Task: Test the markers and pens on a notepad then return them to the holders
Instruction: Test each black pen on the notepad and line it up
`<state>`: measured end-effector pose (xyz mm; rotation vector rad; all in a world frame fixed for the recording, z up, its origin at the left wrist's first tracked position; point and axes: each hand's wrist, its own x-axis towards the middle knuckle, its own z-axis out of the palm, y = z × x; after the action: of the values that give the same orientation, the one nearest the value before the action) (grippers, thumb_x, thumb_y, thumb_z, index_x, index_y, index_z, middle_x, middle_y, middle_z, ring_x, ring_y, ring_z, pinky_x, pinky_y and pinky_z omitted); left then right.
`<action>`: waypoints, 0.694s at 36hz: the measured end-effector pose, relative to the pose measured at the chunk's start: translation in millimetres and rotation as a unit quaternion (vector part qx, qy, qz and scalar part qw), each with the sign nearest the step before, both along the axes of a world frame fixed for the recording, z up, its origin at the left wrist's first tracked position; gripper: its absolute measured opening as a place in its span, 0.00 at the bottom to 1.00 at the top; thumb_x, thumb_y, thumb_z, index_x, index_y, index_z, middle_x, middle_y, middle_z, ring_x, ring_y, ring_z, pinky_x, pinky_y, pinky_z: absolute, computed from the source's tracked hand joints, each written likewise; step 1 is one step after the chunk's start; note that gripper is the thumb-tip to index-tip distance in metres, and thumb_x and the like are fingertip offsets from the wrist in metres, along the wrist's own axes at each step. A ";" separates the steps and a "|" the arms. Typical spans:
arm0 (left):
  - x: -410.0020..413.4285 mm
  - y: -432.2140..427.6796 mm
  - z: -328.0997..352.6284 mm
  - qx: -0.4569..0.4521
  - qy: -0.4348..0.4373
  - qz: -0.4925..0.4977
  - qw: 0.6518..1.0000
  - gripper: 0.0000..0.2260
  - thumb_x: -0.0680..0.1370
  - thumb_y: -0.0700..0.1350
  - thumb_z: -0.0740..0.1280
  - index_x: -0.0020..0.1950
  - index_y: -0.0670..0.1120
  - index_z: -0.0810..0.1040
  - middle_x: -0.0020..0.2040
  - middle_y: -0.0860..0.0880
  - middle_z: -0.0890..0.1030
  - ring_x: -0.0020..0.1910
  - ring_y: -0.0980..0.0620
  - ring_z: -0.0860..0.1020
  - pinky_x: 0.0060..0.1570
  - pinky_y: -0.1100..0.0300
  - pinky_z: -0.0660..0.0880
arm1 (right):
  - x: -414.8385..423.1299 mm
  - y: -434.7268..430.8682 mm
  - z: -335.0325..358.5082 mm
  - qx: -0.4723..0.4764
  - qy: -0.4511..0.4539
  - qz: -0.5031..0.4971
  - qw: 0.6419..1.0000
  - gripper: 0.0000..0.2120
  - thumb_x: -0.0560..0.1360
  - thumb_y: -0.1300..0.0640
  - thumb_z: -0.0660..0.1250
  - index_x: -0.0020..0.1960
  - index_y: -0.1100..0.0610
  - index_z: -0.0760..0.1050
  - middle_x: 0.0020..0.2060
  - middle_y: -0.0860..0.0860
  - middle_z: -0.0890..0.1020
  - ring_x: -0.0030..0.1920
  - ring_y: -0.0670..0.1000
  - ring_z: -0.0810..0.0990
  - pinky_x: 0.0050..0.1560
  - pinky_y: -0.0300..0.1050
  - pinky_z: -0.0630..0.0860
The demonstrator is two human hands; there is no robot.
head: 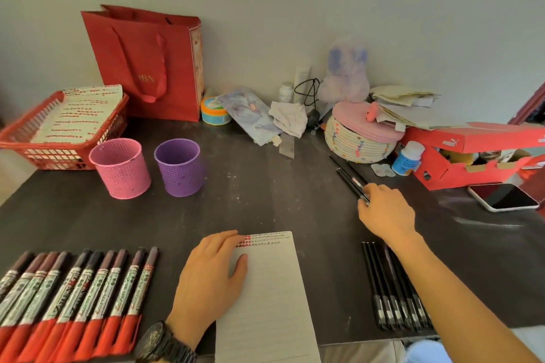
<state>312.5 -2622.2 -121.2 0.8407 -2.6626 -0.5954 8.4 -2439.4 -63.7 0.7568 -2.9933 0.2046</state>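
Dark tabletop (265, 200) lies bare in the middle, between the two holders at the back left and the pad (274, 298) at the front, and that strip is the widest free stretch. The back edge against the wall is crowded, and the right side is hemmed by a red box (472, 153) and a phone (504, 196). The pad's near end overhangs the front edge. The left hand (206, 280), a watch (165, 342) on its wrist, lies flat on the pad's left side with fingers straight. The right hand (386, 212) reaches well forward, fingers curled down onto the near ends of the loose pens (351, 177), about three black ones just in front of a woven basket (362, 138). Whether it actually grips them cannot be told. Ten markers (73, 289) lie side by side at the front left, red ends toward the front edge. A pen row (395, 298) of five or six sits at the front right, partly under the forearm. The pink holder (121, 168) and purple holder (180, 166) stand upright, near each other but apart. A red tray (59, 132) behind them holds sheets with rows of red marks. The box reads "PUMA", and the red bag (147, 62) shows gold letters "ABA". The pad's top carries rows of small red marks, and the marker labels are too blurred to read.
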 end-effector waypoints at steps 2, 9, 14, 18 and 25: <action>0.0 -0.3 -0.4 -0.004 0.003 0.000 1.000 0.19 0.80 0.59 0.57 0.71 0.60 0.70 0.69 0.63 0.70 0.69 0.62 0.67 0.68 0.63 0.62 | -4.0 -12.5 1.8 0.047 -0.007 -0.001 0.999 0.18 0.80 0.48 0.61 0.66 0.55 0.72 0.62 0.55 0.76 0.62 0.59 0.74 0.50 0.53 0.75; -0.4 0.6 -2.6 0.003 0.016 0.003 1.000 0.20 0.81 0.60 0.56 0.72 0.60 0.69 0.70 0.63 0.69 0.69 0.62 0.65 0.67 0.66 0.56 | -10.9 -32.9 1.5 0.107 -0.013 -0.017 0.994 0.17 0.82 0.49 0.57 0.64 0.58 0.72 0.60 0.58 0.77 0.61 0.60 0.75 0.52 0.52 0.74; 1.3 2.1 -1.8 -0.007 0.028 0.005 1.000 0.19 0.81 0.58 0.56 0.71 0.59 0.71 0.70 0.63 0.70 0.69 0.62 0.66 0.67 0.67 0.55 | -10.7 -40.1 5.2 0.097 -0.053 -0.022 0.994 0.17 0.82 0.51 0.57 0.63 0.62 0.72 0.60 0.61 0.78 0.58 0.63 0.78 0.48 0.50 0.72; 2.2 3.5 1.6 -0.006 0.032 0.000 0.999 0.19 0.81 0.58 0.56 0.72 0.59 0.70 0.70 0.62 0.70 0.70 0.61 0.65 0.67 0.67 0.55 | 15.0 -45.1 10.2 -0.052 -0.120 0.042 0.990 0.12 0.82 0.50 0.59 0.55 0.58 0.76 0.47 0.55 0.84 0.47 0.56 0.80 0.44 0.47 0.71; 3.7 8.6 8.4 -0.019 0.076 -0.019 0.997 0.22 0.79 0.64 0.58 0.70 0.57 0.71 0.67 0.62 0.72 0.68 0.61 0.68 0.68 0.63 0.62 | 112.8 -54.1 -0.5 -0.395 -0.309 0.071 0.862 0.01 0.78 0.56 0.68 0.49 0.53 0.77 0.36 0.51 0.85 0.33 0.50 0.85 0.41 0.50 0.82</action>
<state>316.2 -2613.6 -112.9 0.7071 -2.5487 -0.5913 121.3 -2493.5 -64.1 0.8928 -2.8566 1.8465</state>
